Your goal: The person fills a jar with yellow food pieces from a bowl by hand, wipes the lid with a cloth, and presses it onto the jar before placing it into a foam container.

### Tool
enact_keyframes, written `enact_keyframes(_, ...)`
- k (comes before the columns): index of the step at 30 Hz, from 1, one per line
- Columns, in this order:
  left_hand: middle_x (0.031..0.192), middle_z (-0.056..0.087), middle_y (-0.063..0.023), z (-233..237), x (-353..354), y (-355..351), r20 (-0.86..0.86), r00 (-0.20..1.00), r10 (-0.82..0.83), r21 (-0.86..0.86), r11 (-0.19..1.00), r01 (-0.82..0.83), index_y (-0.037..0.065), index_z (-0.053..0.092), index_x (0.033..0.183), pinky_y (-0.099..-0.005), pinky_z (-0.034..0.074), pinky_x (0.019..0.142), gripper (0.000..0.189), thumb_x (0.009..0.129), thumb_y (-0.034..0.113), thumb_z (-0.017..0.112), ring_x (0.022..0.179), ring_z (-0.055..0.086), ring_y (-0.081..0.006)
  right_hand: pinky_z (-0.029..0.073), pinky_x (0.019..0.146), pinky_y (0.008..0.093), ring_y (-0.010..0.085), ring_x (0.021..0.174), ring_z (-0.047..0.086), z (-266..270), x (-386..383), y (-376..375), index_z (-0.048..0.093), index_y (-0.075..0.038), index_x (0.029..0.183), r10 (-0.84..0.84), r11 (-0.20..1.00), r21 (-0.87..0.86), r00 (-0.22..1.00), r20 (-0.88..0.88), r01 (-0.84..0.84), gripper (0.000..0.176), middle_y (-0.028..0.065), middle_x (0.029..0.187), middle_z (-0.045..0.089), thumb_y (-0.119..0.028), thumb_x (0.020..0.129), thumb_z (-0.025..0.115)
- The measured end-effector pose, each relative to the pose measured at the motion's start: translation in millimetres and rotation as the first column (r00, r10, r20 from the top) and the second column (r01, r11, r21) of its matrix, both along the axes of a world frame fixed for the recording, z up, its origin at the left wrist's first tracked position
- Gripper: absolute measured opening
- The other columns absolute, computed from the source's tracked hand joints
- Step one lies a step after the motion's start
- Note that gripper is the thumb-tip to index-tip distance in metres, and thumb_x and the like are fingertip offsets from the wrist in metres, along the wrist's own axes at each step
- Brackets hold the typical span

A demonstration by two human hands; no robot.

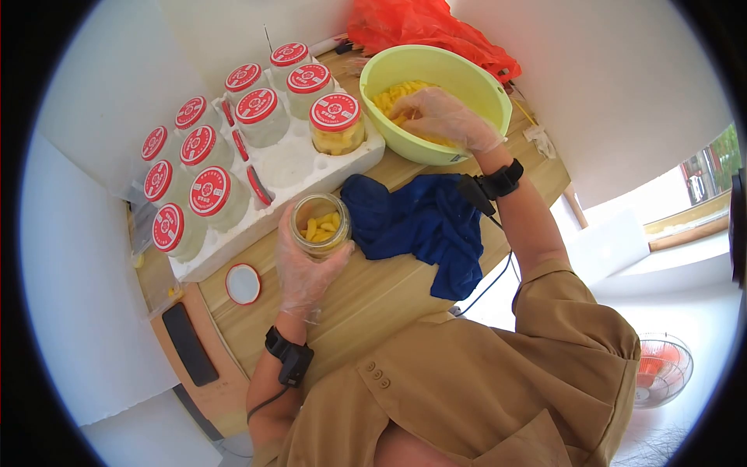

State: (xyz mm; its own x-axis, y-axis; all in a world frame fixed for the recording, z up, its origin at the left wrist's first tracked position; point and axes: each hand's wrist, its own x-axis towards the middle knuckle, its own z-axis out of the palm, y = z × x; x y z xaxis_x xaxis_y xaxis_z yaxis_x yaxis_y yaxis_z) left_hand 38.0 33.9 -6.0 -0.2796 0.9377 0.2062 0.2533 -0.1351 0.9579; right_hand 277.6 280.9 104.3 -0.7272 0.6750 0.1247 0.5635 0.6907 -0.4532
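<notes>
My left hand [306, 268], in a clear plastic glove, is wrapped round an open glass jar [320, 247] on the table. Yellow fruit pieces [320, 226] lie inside the jar. My gloved right hand [443, 117] reaches into a pale green bowl [373, 76] among more yellow pieces [393, 95]. Its fingers are bent together at the pieces; what they pinch, if anything, is hidden. A loose jar lid [243, 284] rests with its white inside facing up, left of my left hand. The blue cloth [420, 214] lies between the jar and my right forearm.
Several red-lidded jars stand in a white foam tray [288, 173]; one front jar [337, 124] holds yellow pieces. More red lids [259, 185] are wedged between them. A red plastic bag [424, 29] lies behind the bowl. A black phone [190, 344] sits at the left edge.
</notes>
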Motion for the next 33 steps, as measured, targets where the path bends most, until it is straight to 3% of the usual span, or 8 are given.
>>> enact_keyframes(8, 0.141, 0.060, -0.0148, 0.6, -0.7, -1.0, -0.049, 0.999, 0.018, -0.004, 1.000, -0.019, 0.000, 0.039, 0.155, -0.0390, 0.052, 0.112, 0.100, 0.074, 0.012, 0.095, 0.130, 0.062, -0.0255, 0.056, 0.084, 0.0351, 0.0245, 0.084, 0.071, 6.6, -1.6, -3.7, 0.080, -0.003, 0.109, -0.084, 0.996, -0.035, 0.996, -0.004, 0.084, 0.028, 0.0150, 0.094, 0.077, -0.019, 0.088, 0.069)
enact_keyframes(11, 0.141, 0.061, -0.0155, -1.6, -1.4, -0.5, -0.059, 0.998, 0.024, 0.006, 1.000, -0.023, -0.001, 0.040, 0.155, -0.0391, 0.052, 0.111, 0.099, 0.074, 0.014, 0.095, 0.130, 0.062, -0.0261, 0.056, 0.089, 0.0373, 0.0275, 0.091, 0.073, -4.0, 2.0, 4.0, 0.080, 0.001, 0.108, -0.242, 0.969, -0.102, 0.948, -0.207, 0.225, 0.033, 0.0166, 0.101, 0.079, -0.023, 0.089, 0.068)
enact_keyframes(14, 0.139, 0.062, -0.0162, -5.2, -2.8, 1.3, -0.086, 0.996, 0.027, 0.021, 0.999, -0.025, -0.002, 0.041, 0.154, -0.0394, 0.052, 0.111, 0.098, 0.074, 0.015, 0.095, 0.130, 0.062, -0.0266, 0.053, 0.080, 0.0278, 0.0108, 0.086, 0.065, 3.0, 2.7, 3.2, 0.076, 0.002, 0.109, -0.221, 0.958, -0.250, 0.915, -0.336, 0.139, 0.026, 0.0036, 0.094, 0.071, -0.018, 0.095, 0.066)
enact_keyframes(20, 0.140, 0.061, -0.0163, -1.8, -2.7, 1.2, -0.057, 0.998, 0.026, 0.040, 0.999, -0.023, -0.002, 0.042, 0.153, -0.0402, 0.049, 0.113, 0.097, 0.074, 0.015, 0.095, 0.131, 0.062, -0.0272, 0.051, 0.077, 0.0233, 0.0073, 0.082, 0.060, 26.0, 0.1, -10.3, 0.074, 0.001, 0.109, -0.232, 0.902, -0.432, 0.878, -0.420, 0.031, 0.019, -0.0004, 0.093, 0.067, -0.012, 0.100, 0.065)
enact_keyframes(23, 0.142, 0.060, -0.0163, 3.0, 0.3, -0.6, -0.031, 0.999, 0.027, 0.047, 0.999, -0.025, -0.002, 0.042, 0.153, -0.0405, 0.049, 0.114, 0.097, 0.074, 0.016, 0.095, 0.132, 0.061, -0.0274, 0.052, 0.085, 0.0242, 0.0075, 0.091, 0.064, 36.8, -6.9, -33.1, 0.076, 0.000, 0.108, -0.190, 0.877, -0.473, 0.847, -0.496, -0.081, 0.019, 0.0003, 0.098, 0.071, -0.014, 0.097, 0.071)
enact_keyframes(29, 0.142, 0.060, -0.0165, 3.1, 0.1, 0.3, -0.054, 0.998, 0.036, 0.057, 0.998, -0.033, -0.001, 0.042, 0.152, -0.0405, 0.049, 0.114, 0.096, 0.074, 0.017, 0.095, 0.132, 0.061, -0.0277, 0.055, 0.085, 0.0265, 0.0088, 0.091, 0.066, 51.9, -39.3, -98.8, 0.077, -0.003, 0.110, -0.010, 0.799, -0.532, 0.879, -0.477, -0.280, 0.017, -0.0016, 0.098, 0.072, -0.010, 0.095, 0.073)
enact_keyframes(33, 0.141, 0.061, -0.0165, 2.4, 0.3, 1.6, -0.004, 1.000, 0.026, 0.054, 0.998, -0.025, 0.000, 0.043, 0.152, -0.0408, 0.049, 0.113, 0.095, 0.074, 0.017, 0.095, 0.131, 0.062, -0.0282, 0.056, 0.082, 0.0295, 0.0149, 0.089, 0.070, 44.9, -58.6, -112.6, 0.077, -0.002, 0.111, 0.273, 0.866, -0.305, 0.885, -0.376, -0.397, 0.019, 0.0064, 0.099, 0.076, -0.009, 0.094, 0.073)
